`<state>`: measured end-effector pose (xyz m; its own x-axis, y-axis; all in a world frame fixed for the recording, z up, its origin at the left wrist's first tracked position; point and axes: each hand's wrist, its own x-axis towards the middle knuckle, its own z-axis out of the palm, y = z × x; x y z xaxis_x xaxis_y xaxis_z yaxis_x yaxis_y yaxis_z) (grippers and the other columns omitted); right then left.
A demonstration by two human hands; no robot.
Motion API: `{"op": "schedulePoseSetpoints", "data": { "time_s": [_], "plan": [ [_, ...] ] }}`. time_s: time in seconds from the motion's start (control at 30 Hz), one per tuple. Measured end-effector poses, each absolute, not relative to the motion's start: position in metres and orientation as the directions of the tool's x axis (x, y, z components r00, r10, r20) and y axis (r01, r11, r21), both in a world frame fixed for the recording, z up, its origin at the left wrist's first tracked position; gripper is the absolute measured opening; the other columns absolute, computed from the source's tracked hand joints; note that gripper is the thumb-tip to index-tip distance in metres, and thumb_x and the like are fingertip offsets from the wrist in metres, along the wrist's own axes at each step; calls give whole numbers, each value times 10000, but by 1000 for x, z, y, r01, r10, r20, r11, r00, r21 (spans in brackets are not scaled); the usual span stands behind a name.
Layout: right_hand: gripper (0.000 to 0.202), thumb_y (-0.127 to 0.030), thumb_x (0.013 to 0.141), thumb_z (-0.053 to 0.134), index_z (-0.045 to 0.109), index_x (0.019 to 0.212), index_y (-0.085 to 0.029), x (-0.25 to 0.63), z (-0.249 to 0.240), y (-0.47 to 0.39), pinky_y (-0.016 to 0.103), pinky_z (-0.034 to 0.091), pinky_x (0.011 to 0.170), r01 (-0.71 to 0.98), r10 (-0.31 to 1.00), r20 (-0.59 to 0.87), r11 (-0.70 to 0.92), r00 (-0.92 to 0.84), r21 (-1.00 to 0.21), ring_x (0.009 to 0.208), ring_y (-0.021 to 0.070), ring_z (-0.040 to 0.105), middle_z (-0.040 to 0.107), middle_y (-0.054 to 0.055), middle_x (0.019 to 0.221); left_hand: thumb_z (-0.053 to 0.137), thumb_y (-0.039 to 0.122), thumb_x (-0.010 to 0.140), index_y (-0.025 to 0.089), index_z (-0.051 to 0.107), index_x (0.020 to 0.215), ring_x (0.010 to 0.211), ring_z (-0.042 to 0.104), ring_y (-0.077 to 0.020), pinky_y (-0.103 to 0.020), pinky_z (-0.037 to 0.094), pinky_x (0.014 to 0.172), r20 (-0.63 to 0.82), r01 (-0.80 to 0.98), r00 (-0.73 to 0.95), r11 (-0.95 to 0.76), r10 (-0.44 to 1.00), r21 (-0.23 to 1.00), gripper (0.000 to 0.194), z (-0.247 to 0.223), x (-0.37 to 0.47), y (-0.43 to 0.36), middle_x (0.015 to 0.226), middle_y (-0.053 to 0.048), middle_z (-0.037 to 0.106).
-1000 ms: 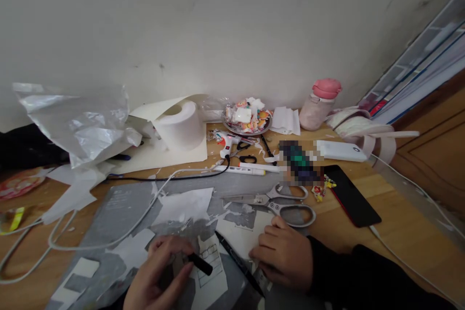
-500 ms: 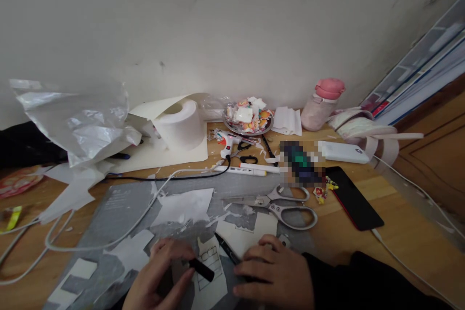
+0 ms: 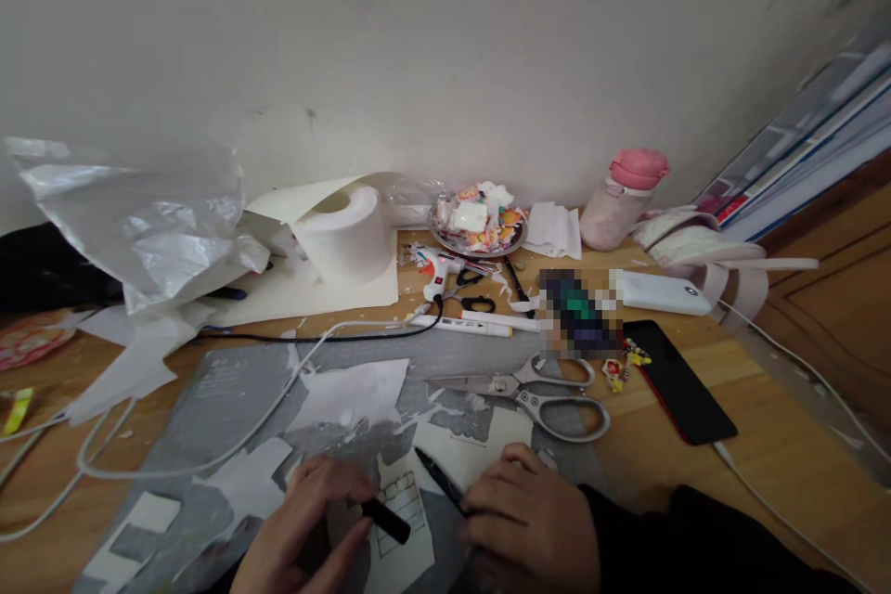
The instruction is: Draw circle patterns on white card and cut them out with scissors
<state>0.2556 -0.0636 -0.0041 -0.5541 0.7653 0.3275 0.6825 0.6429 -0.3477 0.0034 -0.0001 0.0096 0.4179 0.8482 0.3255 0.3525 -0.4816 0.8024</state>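
Observation:
My left hand (image 3: 306, 520) pinches a black pen cap (image 3: 387, 520) between thumb and forefinger. The cap hovers over a cream paper piece (image 3: 418, 561) that bears a drawn grid of dark lines and rounded shapes. To the right, my right hand (image 3: 525, 515) has its fingers curled over the rear of a black pen (image 3: 440, 480), whose tip points up and left. Under the pen's tip lies another cut paper piece (image 3: 497, 427) with a scalloped notch. Grey-handled scissors (image 3: 522, 388) rest partly open just beyond, on the grey cutting mat (image 3: 229, 390).
Paper scraps (image 3: 355, 394) litter the mat, and a white cable (image 3: 257, 441) loops across it. Behind stand a paper roll (image 3: 344, 237), a glue gun (image 3: 440, 274), a heaped plate (image 3: 480, 246) and a pink-lidded bottle (image 3: 619, 204). A phone (image 3: 678, 380) lies at right.
My right hand and the pen have shifted slightly rightward. The left hand with the cap stays almost in place, and the view has turned a little.

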Motion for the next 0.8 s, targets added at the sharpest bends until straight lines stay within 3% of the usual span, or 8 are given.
{"op": "schedulePoseSetpoints", "data": {
  "time_s": [0.13, 0.37, 0.5, 0.6, 0.7, 0.8],
  "plan": [
    [325, -495, 800, 545, 577, 962, -215, 245, -1, -57, 343, 341, 704, 817, 880, 116, 472, -461, -331, 751, 180, 542, 659, 31, 847, 547, 429, 880, 272, 638, 869, 772, 614, -154, -248, 469, 786, 340, 360, 445, -513, 829, 779, 182, 11, 4, 0, 795, 5, 668],
    [287, -344, 760, 580, 614, 1011, -209, 231, 15, -42, 329, 368, 756, 901, 957, -149, 172, -249, -398, 814, 203, 588, 698, 49, 898, 520, 390, 892, 287, 616, 912, 772, 618, -139, -240, 434, 837, 397, 366, 466, -581, 791, 727, 142, 9, 3, -2, 806, 28, 667],
    [199, -280, 716, 609, 676, 894, -223, 242, 35, -30, 324, 387, 769, 866, 930, -345, -68, -125, -495, 783, 183, 608, 712, 12, 800, 500, 337, 904, 295, 598, 924, 785, 613, -116, -226, 376, 900, 399, 332, 479, -582, 782, 742, 108, 11, 5, -4, 816, 54, 660],
    [237, -253, 715, 597, 674, 931, -192, 254, 47, -20, 284, 408, 654, 704, 888, -450, -260, -95, -661, 688, 142, 574, 695, 18, 805, 495, 256, 892, 294, 596, 926, 792, 610, -114, -227, 377, 887, 405, 310, 493, -590, 770, 745, 113, 13, 6, -4, 815, 53, 656],
    [261, -311, 714, 609, 616, 935, -173, 261, 49, -15, 260, 422, 606, 341, 907, -405, -346, -118, -874, 667, 117, 541, 641, 9, 794, 508, 209, 866, 288, 604, 922, 781, 611, -129, -245, 407, 834, 420, 306, 504, -611, 755, 730, 136, 14, 5, -3, 809, 34, 662],
    [309, -395, 652, 673, 554, 847, -188, 261, 40, -14, 223, 405, 521, 16, 912, -396, -397, -107, -918, 598, 93, 512, 562, -38, 688, 517, 207, 859, 287, 616, 937, 776, 614, -141, -261, 425, 814, 437, 315, 512, -635, 740, 706, 149, 13, 4, -2, 816, 17, 675]
  ]
}}
